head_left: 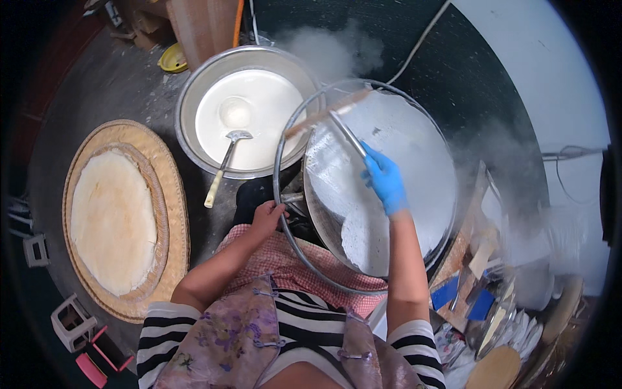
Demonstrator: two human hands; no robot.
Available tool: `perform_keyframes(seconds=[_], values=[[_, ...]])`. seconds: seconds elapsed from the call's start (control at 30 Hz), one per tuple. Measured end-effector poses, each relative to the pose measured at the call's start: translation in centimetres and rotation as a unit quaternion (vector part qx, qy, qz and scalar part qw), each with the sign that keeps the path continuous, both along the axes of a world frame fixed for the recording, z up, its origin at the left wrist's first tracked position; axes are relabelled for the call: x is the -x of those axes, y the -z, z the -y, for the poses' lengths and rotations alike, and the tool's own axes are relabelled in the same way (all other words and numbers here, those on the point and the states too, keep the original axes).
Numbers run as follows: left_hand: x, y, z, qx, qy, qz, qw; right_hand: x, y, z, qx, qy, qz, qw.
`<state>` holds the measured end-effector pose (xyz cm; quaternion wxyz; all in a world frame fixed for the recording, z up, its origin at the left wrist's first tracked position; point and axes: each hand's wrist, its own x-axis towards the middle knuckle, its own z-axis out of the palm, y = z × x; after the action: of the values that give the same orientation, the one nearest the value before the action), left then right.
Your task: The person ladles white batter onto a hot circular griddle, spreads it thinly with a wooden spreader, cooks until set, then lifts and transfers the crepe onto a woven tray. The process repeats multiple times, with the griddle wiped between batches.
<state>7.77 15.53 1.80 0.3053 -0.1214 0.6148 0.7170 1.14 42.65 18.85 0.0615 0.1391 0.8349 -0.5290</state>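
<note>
My right hand [383, 178], in a blue glove, grips the metal handle of a T-shaped spreader [350, 135], its wooden bar slightly blurred. The spreader is over a round griddle [414, 188] with a thin white sheet of batter and rising steam. My bare left hand [269, 217] is closed on the metal ring [280, 223] around the griddle. At upper left of the griddle, a steel basin [191, 110] holds white batter, with a ladle [220, 174] resting in it. To the left, a round woven tray [175, 214] bears pale flat sheets [110, 217].
Plastic stools [71, 324] stand at lower left. A yellow dish [172, 59] lies near a wooden board behind the basin. Boards [463, 246], bags and utensils are piled at right, by a white wall [551, 84]. Cables run along the back.
</note>
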Motion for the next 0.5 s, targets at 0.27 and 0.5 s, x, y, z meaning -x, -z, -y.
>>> perform_keyframes(seconds=[0.27, 0.5], values=[[-4.5, -3.3, -0.1, 0.108, 0.201, 0.014, 0.974, -16.0, 3.2, -5.1, 0.063, 0.213, 0.007, 0.975], [-7.3, -8.5, -6.8, -0.048, 0.334, -0.161, 0.927, -21.8, 6.3, -2.3, 0.137, 0.223, -0.084, 0.961]])
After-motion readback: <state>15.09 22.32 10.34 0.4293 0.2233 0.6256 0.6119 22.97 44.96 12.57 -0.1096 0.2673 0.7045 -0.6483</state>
